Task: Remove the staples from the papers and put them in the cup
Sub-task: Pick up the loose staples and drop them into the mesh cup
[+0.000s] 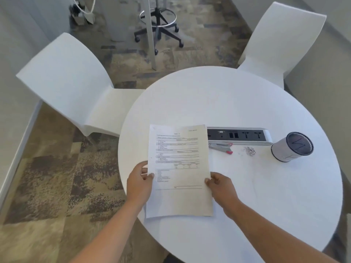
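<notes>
A printed stack of papers (178,168) is held above the left side of the round white table (247,196). My left hand (139,184) pinches its left edge and my right hand (221,187) pinches its right edge. A red and metal staple remover (221,147) lies on the table just right of the papers' top. A small pile of loose staples (250,151) sits further right. The cup (291,146), white outside and dark inside, stands at the right of the table, tilted in the wide-angle view.
A recessed power socket strip (239,135) runs across the table's middle behind the staple remover. Two white chairs stand at the table, one at the left (72,88) and one at the back right (281,44). A wheeled stool (159,29) stands beyond on the carpet.
</notes>
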Motion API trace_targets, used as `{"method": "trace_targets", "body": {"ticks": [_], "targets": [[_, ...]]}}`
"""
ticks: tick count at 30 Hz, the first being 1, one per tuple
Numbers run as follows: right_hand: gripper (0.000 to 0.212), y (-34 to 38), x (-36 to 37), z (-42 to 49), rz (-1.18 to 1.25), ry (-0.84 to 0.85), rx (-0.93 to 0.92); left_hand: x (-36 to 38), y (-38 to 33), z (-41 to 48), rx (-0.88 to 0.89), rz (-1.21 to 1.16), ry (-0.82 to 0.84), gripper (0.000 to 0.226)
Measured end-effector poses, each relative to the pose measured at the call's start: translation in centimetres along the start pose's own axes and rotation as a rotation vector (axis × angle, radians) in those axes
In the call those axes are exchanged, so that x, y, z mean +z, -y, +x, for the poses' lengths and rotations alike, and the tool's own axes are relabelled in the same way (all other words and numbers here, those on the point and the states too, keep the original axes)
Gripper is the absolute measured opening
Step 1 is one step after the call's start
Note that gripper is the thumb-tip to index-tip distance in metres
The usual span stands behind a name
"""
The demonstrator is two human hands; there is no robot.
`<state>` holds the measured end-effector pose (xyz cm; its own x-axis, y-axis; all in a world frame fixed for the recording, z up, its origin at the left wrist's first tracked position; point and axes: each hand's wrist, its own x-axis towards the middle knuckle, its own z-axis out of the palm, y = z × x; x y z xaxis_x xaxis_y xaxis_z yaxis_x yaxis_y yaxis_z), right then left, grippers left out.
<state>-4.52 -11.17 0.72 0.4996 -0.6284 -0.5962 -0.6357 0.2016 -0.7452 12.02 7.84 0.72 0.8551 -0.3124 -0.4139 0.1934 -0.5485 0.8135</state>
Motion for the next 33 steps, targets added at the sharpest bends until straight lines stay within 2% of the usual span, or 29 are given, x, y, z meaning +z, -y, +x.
{"method": "trace_targets", "body": {"ticks": [1,4,6,8,11,18,23,27,33], "targets": [[0.025,-0.1,0.0,0.5,-0.151,-0.011,-0.017,0.0,0.4,0.3,0.018,0.060,-0.026,0.046],[0.070,-1.4,-0.1,1.0,-0.693,-0.040,-0.182,0.3,2.4,0.5,0.136,0.386,0.011,0.064],[0.078,-2.0,0.1,0.7,-0.938,0.008,-0.348,0.7,3.9,0.7,0.210,0.554,0.127,0.072],[0.076,-2.5,0.4,0.7,-1.044,0.079,-0.415,1.2,4.9,0.8,0.216,0.656,0.199,0.077],[0.073,-3.4,0.9,0.6,-1.102,0.121,-0.433,1.9,5.4,0.6,0.230,0.743,0.207,0.083],[0.070,-4.7,1.2,0.7,-1.151,0.085,-0.510,2.2,6.8,0.2,0.250,0.737,0.203,0.087],[0.073,-5.0,1.2,0.8,-1.140,0.074,-0.529,2.0,8.2,0.4,0.297,0.843,0.224,0.089],[0.074,-5.3,1.1,0.9,-1.131,0.070,-0.544,2.2,8.6,0.2,0.342,0.952,0.221,0.084],[0.070,-5.9,1.1,0.9,-1.134,0.083,-0.555,2.5,9.0,0.0,0.342,0.978,0.195,0.082]]}}
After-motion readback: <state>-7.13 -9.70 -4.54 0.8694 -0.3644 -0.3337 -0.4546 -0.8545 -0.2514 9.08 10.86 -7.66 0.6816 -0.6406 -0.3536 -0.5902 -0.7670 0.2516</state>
